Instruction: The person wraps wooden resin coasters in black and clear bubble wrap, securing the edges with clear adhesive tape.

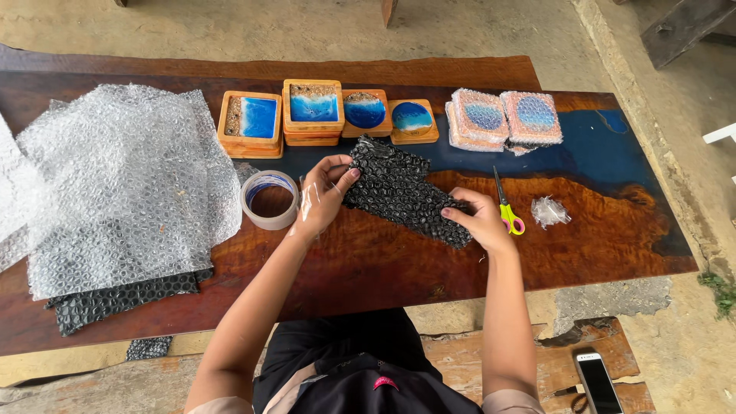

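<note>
A black bubble-wrapped bundle (402, 192) was held on the wooden table (368, 261), lying slantwise between the two hands. Its upper end was pinched by the left hand (322, 195), to whose fingers a strip of clear tape seemed to be stuck, though this was hard to make out. Its lower end was pressed down by the right hand (479, 218), fingers curled over the edge. What the wrap enclosed was wholly hidden. A tape roll (269, 200) stood just beside the left hand, and scissors (504, 203) with yellow and pink handles lay just beside the right hand, partly covered by it. Behind the bundle, wooden coasters (314, 115) with blue centres were ranged in a row, and two wrapped stacks (502, 119) stood farther right. Clear bubble wrap (126, 184) was piled at the left, cut off by the frame edge, with a black sheet (115, 299) half hidden beneath it.
</note>
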